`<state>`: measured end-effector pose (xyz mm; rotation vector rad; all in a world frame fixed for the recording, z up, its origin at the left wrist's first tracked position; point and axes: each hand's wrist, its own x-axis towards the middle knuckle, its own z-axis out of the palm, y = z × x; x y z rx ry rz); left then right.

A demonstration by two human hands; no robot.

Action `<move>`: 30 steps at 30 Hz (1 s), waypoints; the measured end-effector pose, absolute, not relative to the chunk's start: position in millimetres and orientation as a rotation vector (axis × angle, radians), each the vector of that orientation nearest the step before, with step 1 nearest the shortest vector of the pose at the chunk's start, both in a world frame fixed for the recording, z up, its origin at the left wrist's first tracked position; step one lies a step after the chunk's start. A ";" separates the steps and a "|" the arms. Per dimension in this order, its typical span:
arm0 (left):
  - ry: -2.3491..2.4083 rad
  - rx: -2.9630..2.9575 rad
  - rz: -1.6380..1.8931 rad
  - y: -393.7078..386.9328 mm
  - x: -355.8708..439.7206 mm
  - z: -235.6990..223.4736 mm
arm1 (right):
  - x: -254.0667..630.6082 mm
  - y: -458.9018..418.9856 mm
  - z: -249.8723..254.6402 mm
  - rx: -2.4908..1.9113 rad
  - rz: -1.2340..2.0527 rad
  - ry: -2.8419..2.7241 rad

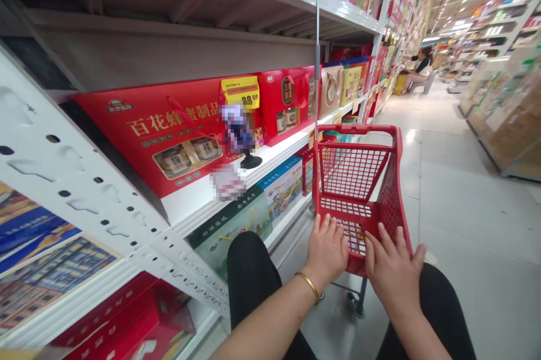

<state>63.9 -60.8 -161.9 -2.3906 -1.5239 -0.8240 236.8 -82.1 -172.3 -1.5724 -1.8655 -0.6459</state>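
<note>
A small red shopping cart [391, 202] with a grid basket stands on the floor between my knees. My left hand [327, 247] lies at its near left rim, palm down, fingers stretched forward and holding nothing. Over the near right part of the cart is my right hand [393, 264], with fingers spread and nothing in them. Whether either palm touches the rim I cannot tell. A thin pole [316, 56] rises along the cart's left side. A yellow bit inside the basket is mostly hidden by my fingers.
White shelving [186, 216] runs along the left with red honey gift boxes [169, 140], a yellow price tag [240, 92] and a pixelated item on a black round stand [251, 161]. Lower sits a green box [236, 225]. A person [420, 64] sits farther down the aisle; stacked goods [502, 101] stand right.
</note>
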 end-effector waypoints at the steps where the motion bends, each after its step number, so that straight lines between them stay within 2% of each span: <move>1: -1.529 -2.394 -0.823 -60.7 64.1 -161.5 | 227.2 -80.1 -171.5 -1.547 -0.635 -1.896; 5: -1.531 -2.411 -0.803 -59.1 59.2 -160.7 | 202.8 -76.7 -169.1 -1.442 -0.581 -1.973; 13: -1.518 -2.418 -0.865 -58.5 61.2 -161.1 | 247.8 -84.3 -175.1 -1.460 -0.583 -1.901; 21: -1.527 -2.438 -0.824 -54.9 53.6 -161.9 | 197.3 -81.1 -167.2 -1.426 -0.477 -2.013; 30: -1.539 -2.451 -0.867 -62.7 61.5 -158.2 | 230.9 -88.5 -173.4 -1.531 -0.489 -1.887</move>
